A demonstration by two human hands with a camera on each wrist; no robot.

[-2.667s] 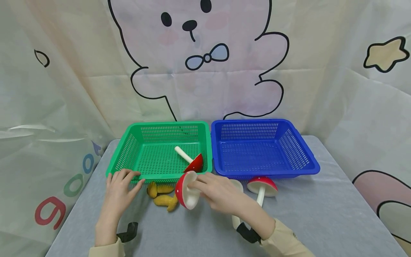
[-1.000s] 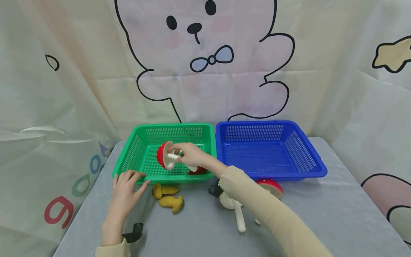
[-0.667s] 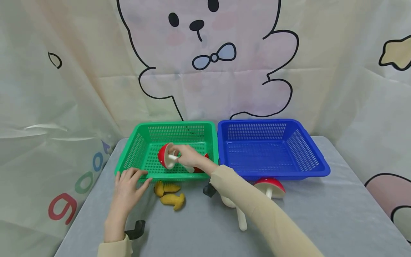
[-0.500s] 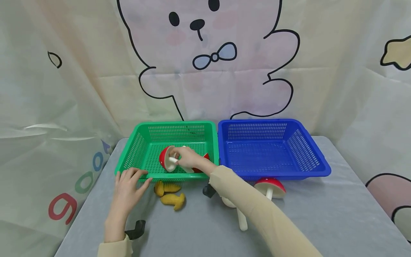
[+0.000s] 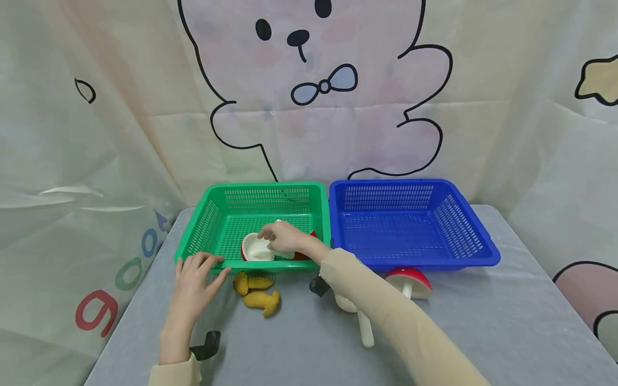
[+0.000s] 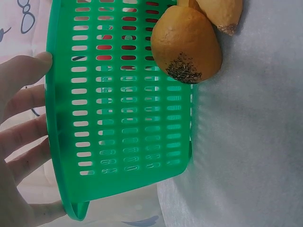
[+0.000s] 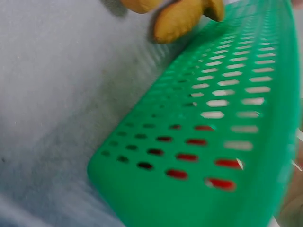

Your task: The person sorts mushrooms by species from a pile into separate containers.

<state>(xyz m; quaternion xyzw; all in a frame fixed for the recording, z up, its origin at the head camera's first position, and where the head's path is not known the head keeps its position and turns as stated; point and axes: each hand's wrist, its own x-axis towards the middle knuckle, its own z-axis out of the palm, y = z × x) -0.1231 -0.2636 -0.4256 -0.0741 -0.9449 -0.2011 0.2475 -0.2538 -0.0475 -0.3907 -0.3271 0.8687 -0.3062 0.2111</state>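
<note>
My left hand lies at the near-left rim of the green basket, thumb outside and fingers over the inner side. In the left wrist view its fingers reach behind that rim. Inside the basket, a red-capped toy mushroom rests on its side, its pale underside turned up. Just above it is my right hand, fingers loosely bent and apart from the cap. Another red-capped mushroom lies to the right, partly hidden by the right hand and wrist.
A blue basket stands right of the green one. Before the baskets lie two yellow-brown mushrooms, a white mushroom partly under the right sleeve, and a red-capped mushroom. A printed cloth hangs behind the grey table.
My right hand carried the red-capped mushroom from the table into the green basket, lowered it and let it go; the cap tipped upward. My left hand stayed at the rim.
</note>
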